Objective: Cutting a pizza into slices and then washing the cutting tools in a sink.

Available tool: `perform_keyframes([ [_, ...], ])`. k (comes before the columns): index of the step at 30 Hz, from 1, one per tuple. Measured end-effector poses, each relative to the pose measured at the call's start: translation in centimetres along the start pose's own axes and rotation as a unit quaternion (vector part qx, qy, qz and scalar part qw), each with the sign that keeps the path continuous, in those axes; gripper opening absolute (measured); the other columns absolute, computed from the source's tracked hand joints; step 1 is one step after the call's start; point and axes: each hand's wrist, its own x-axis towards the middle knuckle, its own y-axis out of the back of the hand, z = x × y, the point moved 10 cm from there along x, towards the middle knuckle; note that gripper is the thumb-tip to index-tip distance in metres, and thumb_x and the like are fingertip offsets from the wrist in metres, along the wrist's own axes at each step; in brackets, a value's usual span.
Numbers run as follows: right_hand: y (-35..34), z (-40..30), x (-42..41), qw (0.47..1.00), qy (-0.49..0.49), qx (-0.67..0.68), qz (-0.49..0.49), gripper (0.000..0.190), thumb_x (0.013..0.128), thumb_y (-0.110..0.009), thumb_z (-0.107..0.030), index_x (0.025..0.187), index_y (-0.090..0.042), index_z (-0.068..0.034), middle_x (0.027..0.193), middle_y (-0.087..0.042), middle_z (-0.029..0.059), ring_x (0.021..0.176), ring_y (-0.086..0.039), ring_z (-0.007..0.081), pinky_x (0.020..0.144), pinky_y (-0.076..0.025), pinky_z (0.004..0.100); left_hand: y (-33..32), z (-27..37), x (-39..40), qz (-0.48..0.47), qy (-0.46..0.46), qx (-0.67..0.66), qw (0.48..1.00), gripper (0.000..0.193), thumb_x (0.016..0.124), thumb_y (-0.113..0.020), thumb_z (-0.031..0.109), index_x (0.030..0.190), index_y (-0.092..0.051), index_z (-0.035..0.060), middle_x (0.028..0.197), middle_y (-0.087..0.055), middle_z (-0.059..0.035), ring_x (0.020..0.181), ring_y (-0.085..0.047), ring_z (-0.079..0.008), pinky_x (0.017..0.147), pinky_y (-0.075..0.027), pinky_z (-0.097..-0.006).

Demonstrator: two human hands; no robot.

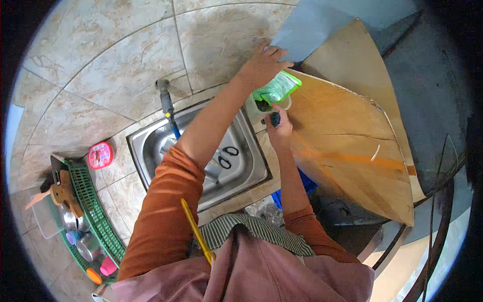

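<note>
A small clear plastic container (263,107) with dark contents stands at the sink's upper right corner, its green-rimmed translucent lid (278,88) tilted over it. My right hand (280,126) grips the container's near side with thumb and fingers. Above the lid, my left hand (266,62) reaches past it with spread fingers; its palm side is hidden, and whether it touches the lid cannot be told. A small dark object (276,119) shows by my right hand. In the steel sink (241,177) lie black-handled scissors (225,162), partly behind my left forearm.
A tap (166,99) rises behind the sink. Left of it are a pink-lidded tub (100,155) and a green plastic basket (90,204) of dishes and utensils. A large cardboard sheet (351,132) lies at the right, near dark cables (439,241). Something blue (307,181) is below my right forearm.
</note>
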Motion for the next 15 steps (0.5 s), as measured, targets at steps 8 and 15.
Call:
perform_keyframes([
  [8,0.9,-2.7,-6.5,0.990,-0.018,0.090,0.109,0.031,0.086,-0.061,-0.025,0.104,-0.054,-0.001,0.092,-0.056,0.0057,0.083,-0.053,0.0159,0.076,-0.044,0.0297,4.6,5.4,-34.1,0.142,0.528,-0.151,0.824,0.029,0.077,-0.058,0.007,0.106,-0.054,0.0018,0.111,-0.055,-0.0178,0.104,-0.050,-0.0344,0.090,-0.036,-0.0420],
  [15,-15.3,3.5,-13.6,0.934,-0.267,0.159,-0.179,0.026,0.088,-0.057,-0.027,0.094,-0.057,-0.002,0.092,-0.054,0.0068,0.087,-0.050,0.0156,0.083,-0.038,0.0283,-4.8,8.6,-53.9,-0.017,0.806,-0.161,0.569,0.062,0.080,-0.063,0.018,0.125,-0.031,-0.0098,0.119,-0.043,-0.0289,0.111,-0.044,-0.0421,0.096,-0.034,-0.0439],
])
